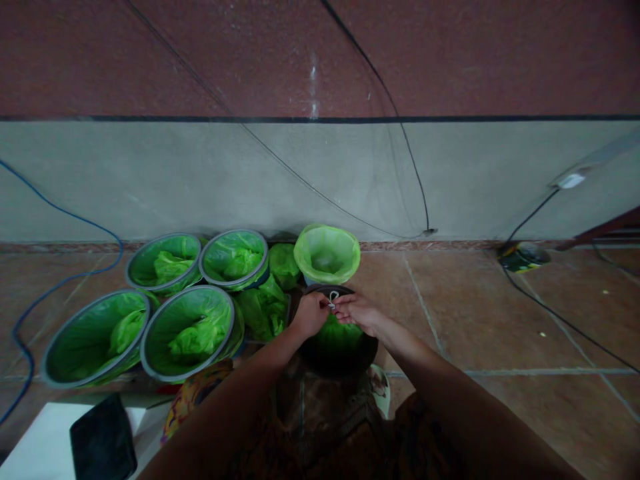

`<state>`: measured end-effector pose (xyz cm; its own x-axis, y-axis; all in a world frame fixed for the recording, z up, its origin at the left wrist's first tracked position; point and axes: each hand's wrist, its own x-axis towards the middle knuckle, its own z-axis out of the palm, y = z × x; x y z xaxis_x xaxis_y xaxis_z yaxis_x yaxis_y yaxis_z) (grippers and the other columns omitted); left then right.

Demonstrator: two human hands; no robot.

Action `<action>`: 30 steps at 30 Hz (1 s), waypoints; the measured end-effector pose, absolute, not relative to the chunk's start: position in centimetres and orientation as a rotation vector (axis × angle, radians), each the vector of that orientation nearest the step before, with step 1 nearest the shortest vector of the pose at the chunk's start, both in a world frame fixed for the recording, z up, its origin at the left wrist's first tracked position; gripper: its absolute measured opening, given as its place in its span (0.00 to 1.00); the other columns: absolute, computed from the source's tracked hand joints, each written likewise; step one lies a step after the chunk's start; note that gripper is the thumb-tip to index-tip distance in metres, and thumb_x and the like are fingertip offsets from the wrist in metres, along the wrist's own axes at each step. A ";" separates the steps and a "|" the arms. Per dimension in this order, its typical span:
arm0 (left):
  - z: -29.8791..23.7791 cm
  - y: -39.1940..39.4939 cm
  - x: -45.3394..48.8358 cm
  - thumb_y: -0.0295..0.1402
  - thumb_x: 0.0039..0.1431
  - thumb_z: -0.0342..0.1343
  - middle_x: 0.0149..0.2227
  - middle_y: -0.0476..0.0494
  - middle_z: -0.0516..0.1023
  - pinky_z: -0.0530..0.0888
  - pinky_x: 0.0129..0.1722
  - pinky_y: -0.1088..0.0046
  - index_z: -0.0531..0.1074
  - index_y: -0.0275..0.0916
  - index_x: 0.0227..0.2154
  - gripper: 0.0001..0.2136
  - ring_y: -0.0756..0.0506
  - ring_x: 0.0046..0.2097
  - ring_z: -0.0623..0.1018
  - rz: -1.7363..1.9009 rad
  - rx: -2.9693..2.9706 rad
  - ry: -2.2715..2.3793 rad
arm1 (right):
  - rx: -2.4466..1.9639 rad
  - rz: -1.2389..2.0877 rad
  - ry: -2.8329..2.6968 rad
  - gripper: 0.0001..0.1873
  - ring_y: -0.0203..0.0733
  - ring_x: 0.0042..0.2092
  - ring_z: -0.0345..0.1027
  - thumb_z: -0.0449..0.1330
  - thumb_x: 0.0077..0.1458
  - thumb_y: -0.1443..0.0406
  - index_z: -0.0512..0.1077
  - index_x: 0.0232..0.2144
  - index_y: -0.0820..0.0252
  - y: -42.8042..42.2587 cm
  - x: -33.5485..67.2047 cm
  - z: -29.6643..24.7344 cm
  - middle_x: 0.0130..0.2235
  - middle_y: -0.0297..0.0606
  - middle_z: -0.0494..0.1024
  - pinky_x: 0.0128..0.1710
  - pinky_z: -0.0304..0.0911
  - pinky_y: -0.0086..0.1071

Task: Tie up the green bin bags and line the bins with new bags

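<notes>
My left hand [311, 315] and my right hand [358, 312] are close together over a dark round bin [320, 363]. Both pinch a thin white cord [333, 297], which forms a small loop above my fingertips. Beneath them, a green plastic bag [339, 339] sits inside the dark bin, its top partly hidden by my hands. Just behind stands a small bin lined with a pale green bag [327, 257]. Whether the cord is knotted is too small to make out.
Several grey-rimmed bins [187, 333] with green liners stand to the left. Loose green bags [263, 307] lie between them and the dark bin. A blue cable [30, 320] runs along the far left. A black flat object [103, 437] rests on a white surface [43, 443]. A wall [250, 180] is behind.
</notes>
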<state>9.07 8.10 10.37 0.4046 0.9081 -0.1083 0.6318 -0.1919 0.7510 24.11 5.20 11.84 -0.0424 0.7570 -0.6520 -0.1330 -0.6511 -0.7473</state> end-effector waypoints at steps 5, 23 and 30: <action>10.5 8.2 9.0 0.23 0.52 0.54 0.28 0.46 0.79 0.69 0.34 0.75 0.78 0.35 0.27 0.07 0.49 0.30 0.75 0.400 1.920 1.342 | -1.593 1.786 -0.715 0.08 0.29 0.22 0.66 0.58 0.48 0.77 0.73 0.27 0.64 5.0 24.0 12.3 0.23 0.33 0.74 0.25 0.64 0.22; 8.5 8.1 7.5 0.20 0.49 0.53 0.32 0.42 0.78 0.71 0.40 0.72 0.75 0.36 0.26 0.08 0.45 0.37 0.77 0.158 2.199 1.415 | -2.250 0.876 -1.713 0.11 0.43 0.34 0.73 0.58 0.40 0.79 0.75 0.22 0.61 5.8 26.5 9.2 0.26 0.40 0.77 0.34 0.63 0.31; 8.4 7.8 7.2 0.22 0.51 0.52 0.35 0.39 0.79 0.72 0.44 0.69 0.75 0.37 0.28 0.08 0.41 0.42 0.78 0.012 2.184 1.455 | -2.315 0.705 -1.737 0.10 0.52 0.37 0.75 0.59 0.40 0.78 0.75 0.22 0.61 5.9 27.5 9.5 0.28 0.45 0.78 0.36 0.63 0.36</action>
